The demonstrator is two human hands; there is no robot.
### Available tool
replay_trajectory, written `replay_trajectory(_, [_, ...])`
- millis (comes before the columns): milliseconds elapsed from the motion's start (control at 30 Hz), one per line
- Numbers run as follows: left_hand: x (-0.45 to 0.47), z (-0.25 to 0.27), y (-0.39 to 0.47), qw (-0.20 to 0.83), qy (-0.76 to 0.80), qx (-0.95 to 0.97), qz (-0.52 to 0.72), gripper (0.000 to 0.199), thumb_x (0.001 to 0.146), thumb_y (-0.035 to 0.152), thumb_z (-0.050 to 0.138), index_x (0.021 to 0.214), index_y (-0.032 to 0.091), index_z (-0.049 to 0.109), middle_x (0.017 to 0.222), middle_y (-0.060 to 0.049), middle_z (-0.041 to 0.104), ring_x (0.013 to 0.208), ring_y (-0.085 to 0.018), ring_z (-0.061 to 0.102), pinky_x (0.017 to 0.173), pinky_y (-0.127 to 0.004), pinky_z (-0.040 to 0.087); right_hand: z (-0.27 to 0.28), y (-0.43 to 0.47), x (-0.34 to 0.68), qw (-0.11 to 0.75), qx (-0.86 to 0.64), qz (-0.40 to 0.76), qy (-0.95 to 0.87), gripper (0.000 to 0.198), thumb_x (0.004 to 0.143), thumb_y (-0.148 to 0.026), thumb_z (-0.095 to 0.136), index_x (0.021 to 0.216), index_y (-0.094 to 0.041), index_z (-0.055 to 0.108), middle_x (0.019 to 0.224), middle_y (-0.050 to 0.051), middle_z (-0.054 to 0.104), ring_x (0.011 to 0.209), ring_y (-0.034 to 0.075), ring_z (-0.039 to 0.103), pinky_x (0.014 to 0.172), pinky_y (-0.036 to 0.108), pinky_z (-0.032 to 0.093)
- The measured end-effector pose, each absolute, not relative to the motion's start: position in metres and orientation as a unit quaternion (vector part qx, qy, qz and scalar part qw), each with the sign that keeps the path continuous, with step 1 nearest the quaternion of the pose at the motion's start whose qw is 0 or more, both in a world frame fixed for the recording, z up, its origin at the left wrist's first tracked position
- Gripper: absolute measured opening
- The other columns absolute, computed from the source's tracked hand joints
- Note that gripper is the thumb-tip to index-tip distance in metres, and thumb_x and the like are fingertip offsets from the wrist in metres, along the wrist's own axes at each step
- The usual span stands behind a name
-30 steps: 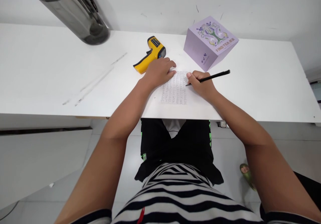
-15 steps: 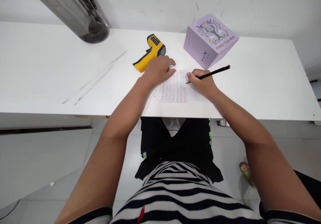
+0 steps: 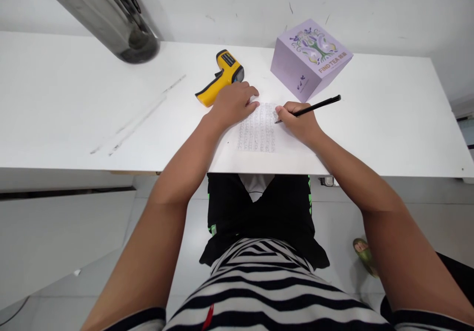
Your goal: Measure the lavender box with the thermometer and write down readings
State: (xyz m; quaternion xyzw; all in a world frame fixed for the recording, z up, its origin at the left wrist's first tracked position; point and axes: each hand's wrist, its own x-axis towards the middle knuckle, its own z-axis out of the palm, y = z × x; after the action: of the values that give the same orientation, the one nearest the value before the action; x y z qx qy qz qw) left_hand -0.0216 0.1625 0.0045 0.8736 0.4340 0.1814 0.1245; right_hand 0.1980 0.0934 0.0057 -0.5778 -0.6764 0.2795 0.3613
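Observation:
A sheet of paper (image 3: 257, 131) covered in rows of handwriting lies on the white table between my hands. My right hand (image 3: 299, 123) is closed round a black pen (image 3: 320, 104), its tip down at the right side of the writing and its back end slanting up to the right. At the paper's upper left rests my left hand (image 3: 236, 103), fingers apart and holding nothing. Just beyond it lies a yellow and black infrared thermometer (image 3: 218, 81), whose front end is close to my knuckles.
A lilac tea box (image 3: 296, 69) stands behind my right hand, near the wall. At the back left is a dark transparent bottle (image 3: 122, 29). Grey streaks (image 3: 144, 113) mark the white table (image 3: 400, 123), whose front edge runs under my forearms. Someone's foot in a green shoe (image 3: 365, 257) is on the floor.
Both hands and the pen stay almost where they were, the pen tip still on the paper. The whole view has shifted very slightly.

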Motion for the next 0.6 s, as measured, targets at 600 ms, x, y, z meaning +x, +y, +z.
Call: replay_trajectory(600, [-0.0215, 0.0052, 0.1616, 0.120, 0.434, 0.875, 0.177, 0.028, 0.094, 0.039, 0.055, 0.118, 0.028, 0.067, 0.094, -0.009, 0.067, 0.100, -0.029, 0.062, 0.082, -0.042, 0.049, 0.0033, 0.0923, 0.1978, 0.363, -0.589, 0.251, -0.677, 0.040, 0.096, -0.044, 0.054, 0.062, -0.023, 0.052, 0.056, -0.001, 0.043, 0.061, 0.016, 0.047, 0.058, 0.032, 0.040])
